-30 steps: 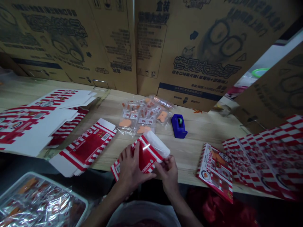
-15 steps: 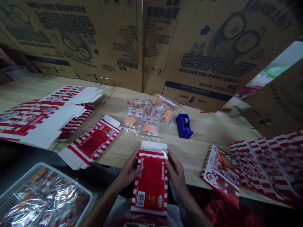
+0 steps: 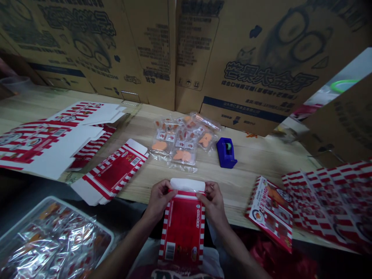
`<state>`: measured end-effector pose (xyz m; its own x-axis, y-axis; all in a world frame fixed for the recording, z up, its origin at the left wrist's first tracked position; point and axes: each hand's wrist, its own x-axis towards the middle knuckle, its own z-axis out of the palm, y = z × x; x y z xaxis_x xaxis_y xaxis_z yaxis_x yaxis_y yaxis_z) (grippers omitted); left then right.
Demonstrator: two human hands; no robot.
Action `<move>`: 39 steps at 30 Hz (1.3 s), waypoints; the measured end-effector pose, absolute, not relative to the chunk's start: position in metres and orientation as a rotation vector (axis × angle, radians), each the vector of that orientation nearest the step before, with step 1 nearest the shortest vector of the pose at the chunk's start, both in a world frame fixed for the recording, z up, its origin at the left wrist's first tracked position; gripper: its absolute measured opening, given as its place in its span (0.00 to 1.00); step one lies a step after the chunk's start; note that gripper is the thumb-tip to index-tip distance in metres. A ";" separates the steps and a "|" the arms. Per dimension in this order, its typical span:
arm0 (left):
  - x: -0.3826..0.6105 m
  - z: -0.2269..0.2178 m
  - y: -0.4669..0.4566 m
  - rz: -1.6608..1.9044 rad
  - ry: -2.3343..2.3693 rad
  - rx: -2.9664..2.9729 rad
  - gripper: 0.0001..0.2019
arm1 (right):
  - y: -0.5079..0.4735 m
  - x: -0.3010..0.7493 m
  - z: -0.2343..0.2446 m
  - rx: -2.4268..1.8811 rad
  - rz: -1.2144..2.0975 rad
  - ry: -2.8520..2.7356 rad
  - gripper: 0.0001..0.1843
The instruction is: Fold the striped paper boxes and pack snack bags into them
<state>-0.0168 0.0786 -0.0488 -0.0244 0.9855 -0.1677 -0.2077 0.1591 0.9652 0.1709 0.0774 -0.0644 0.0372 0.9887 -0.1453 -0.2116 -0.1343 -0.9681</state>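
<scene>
A red-and-white striped carton (image 3: 183, 228) stands tilted in front of my body, its printed panel with a barcode facing me and its white end flap raised at the top. My left hand (image 3: 161, 199) pinches its upper left corner, thumb on the printed face. At the upper right corner my right hand (image 3: 212, 200) grips it the same way, fingers curled by the flap. Beyond the carton on the table lie several clear packets (image 3: 183, 143) with orange pieces. A blue tape dispenser (image 3: 226, 154) sits to their right.
Flat carton blanks (image 3: 66, 143) and a folded carton (image 3: 116, 170) lie on the left. A white tub (image 3: 109, 232) full of packets is at lower left. Filled cartons (image 3: 328, 201) stand in a row at right, one carton (image 3: 271, 213) leaning. Cardboard boxes (image 3: 247, 58) wall the back.
Both hands have slid up from the carton's sides to its top corners by the flap. The carton has shifted slightly down towards me.
</scene>
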 end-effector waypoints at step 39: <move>-0.041 -0.028 0.088 0.914 1.076 1.716 0.08 | 0.080 0.191 -0.037 -1.136 1.094 -1.696 0.08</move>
